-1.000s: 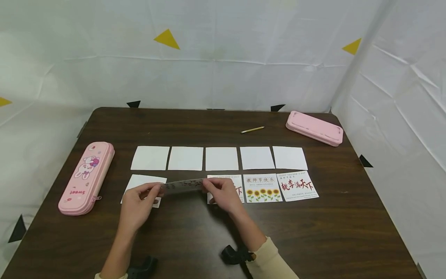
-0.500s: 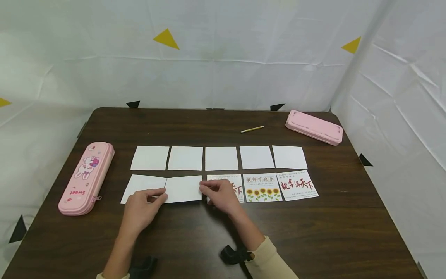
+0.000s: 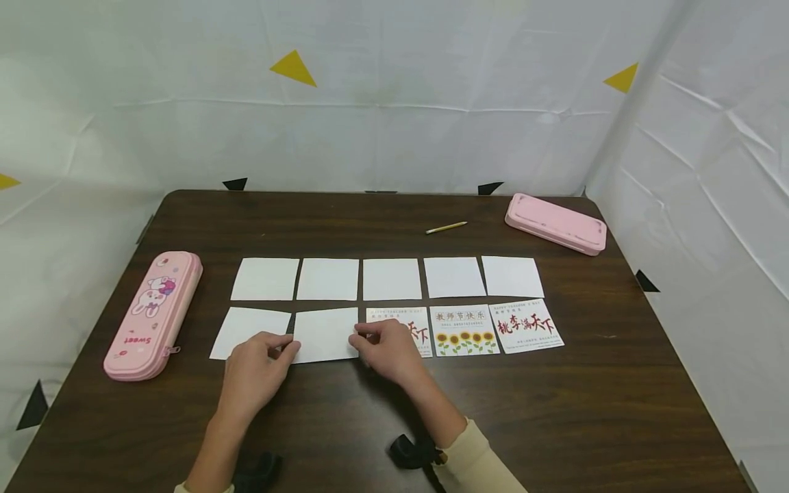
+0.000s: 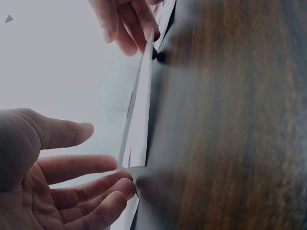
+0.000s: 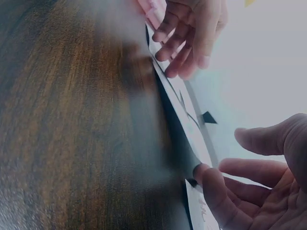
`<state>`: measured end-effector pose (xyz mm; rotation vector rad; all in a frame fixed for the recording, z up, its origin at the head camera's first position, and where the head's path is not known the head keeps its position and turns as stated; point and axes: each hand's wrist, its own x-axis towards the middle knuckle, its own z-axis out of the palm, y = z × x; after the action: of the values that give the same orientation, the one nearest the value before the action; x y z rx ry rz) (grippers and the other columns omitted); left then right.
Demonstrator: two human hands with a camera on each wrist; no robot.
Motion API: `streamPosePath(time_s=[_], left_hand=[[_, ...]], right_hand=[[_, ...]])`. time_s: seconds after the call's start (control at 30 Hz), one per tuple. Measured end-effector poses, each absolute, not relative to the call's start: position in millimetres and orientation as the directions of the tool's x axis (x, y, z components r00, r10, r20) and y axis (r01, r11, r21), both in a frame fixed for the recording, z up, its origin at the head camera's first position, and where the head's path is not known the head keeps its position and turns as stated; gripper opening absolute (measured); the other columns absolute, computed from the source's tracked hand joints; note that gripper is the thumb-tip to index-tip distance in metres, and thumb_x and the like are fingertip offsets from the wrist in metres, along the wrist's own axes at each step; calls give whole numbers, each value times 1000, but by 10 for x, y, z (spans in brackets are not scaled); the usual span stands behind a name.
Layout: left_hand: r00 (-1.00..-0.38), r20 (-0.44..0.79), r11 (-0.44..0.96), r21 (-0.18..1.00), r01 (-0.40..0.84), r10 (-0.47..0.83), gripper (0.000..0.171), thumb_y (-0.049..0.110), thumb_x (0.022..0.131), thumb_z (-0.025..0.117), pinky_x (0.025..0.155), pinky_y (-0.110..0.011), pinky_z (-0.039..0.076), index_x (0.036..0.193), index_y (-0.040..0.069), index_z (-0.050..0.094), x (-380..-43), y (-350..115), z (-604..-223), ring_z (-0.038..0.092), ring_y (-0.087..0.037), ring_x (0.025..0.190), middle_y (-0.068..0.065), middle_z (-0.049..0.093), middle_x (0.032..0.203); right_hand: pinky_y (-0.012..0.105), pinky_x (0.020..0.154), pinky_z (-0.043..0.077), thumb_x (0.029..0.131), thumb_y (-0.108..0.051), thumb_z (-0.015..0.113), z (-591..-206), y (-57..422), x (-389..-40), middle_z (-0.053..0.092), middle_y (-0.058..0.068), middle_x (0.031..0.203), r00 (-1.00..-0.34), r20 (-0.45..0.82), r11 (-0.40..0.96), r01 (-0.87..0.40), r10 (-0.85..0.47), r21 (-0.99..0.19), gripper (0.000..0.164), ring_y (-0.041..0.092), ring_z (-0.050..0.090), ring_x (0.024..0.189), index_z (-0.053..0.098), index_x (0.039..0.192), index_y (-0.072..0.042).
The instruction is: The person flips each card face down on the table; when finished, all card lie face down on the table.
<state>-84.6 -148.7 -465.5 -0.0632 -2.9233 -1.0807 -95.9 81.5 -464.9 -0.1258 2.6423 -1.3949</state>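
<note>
Where right hand (image 3: pixel 390 350) touches, white card (image 3: pixel 325 335) angles slightly away, lying left-to-right.

I am in a screened-off booth: creased white sheeting (image 3: pixel 431 144), dotted with yellow triangles (image 3: pixel 294 68) and black triangles (image 3: pixel 31 405), rises beyond the far, left and right sides of my dark table (image 3: pixel 555 418). The cards (image 3: pixel 326 335), pencil (image 3: pixel 446 228) and pink cases (image 3: pixel 152 315) on it suggest a desk for paperwork. What building surrounds the booth, I cannot tell.
</note>
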Motion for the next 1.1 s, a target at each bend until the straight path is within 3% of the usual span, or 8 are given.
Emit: streamPosePath(time_s=[0.33, 0.63, 0.77, 0.9, 1.1], left_hand=[[-999, 37, 762, 646, 49, 32, 27, 23, 91, 70, 64, -40, 45, 106, 1, 76, -826, -1476, -4636, 63, -21, 72, -10, 72, 89], [-994, 100, 730, 677, 97, 39, 25, 22, 91, 70, 64, -37, 49, 109, 5, 75, -826, -1447, -4630, 65, -20, 76, -9, 71, 94], [-990, 121, 678, 723, 136, 69, 26, 20, 91, 71, 65, -36, 50, 113, 7, 74, -818, -1356, -4590, 64, -18, 74, -7, 70, 96], [-987, 104, 619, 769, 160, 126, 29, 20, 91, 72, 68, -34, 54, 117, 9, 73, -807, -1172, -4585, 68, -18, 80, -6, 70, 110], [-971, 84, 564, 801, 200, 225, 39, 19, 89, 74, 67, -28, 55, 126, 7, 68, -792, -826, -4643, 67, -15, 83, -9, 68, 116]], right_hand=[[28, 63, 47, 92, -25, 67, -4611, 804, -947, 75, 3, 88, -981, -107, 583, -6, -160, -813, 30, 8, 61, 68, 75, 113, -6], [32, 73, 51, 92, -26, 68, -4562, 942, -935, 74, 3, 104, -982, -90, 586, -26, -168, -810, 29, 16, 70, 89, 75, 114, -8], [35, 74, 52, 91, -24, 69, -4498, 1097, -935, 74, 3, 105, -992, -73, 593, -1, -101, -805, 28, 19, 70, 91, 74, 114, -9], [37, 75, 52, 89, -20, 71, -4458, 1286, -930, 74, 3, 105, -998, -67, 605, 62, 14, -794, 28, 20, 70, 90, 74, 114, -8], [41, 77, 53, 88, -12, 71, -4470, 1552, -901, 73, 9, 104, -990, -58, 658, 131, 132, -742, 27, 24, 70, 90, 73, 115, -5]])
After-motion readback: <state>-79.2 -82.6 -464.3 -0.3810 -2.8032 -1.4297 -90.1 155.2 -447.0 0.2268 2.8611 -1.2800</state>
